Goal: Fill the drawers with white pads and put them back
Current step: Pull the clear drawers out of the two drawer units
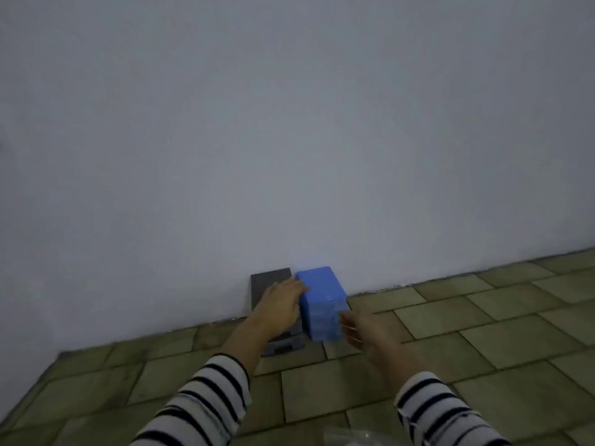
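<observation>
Hands flank blue drawer unit at foot of wall

The blue unit (pixel 322 304) stands upright on the tiled floor (pixel 450 333) vs. the wall (pixel 289 123), w/ a grey unit (pixel 272 280) touching it at 9 o'clock. It sits dead ahead at 12 o'clock, between both hands, long axis vertical. Left hand (pixel 279 305) lies w/ fingers straight, tips on the blue unit's left face, palm over the grey unit; it looks the nearer. Right hand (pixel 360 329), fingers spread wide and holding nothing, hovers just beside the lower right corner at 4 o'clock; contact can't be told, frame blurred. No white pads seen; a clear bag (pixel 357 437) shows at 6 o'clock.
</observation>
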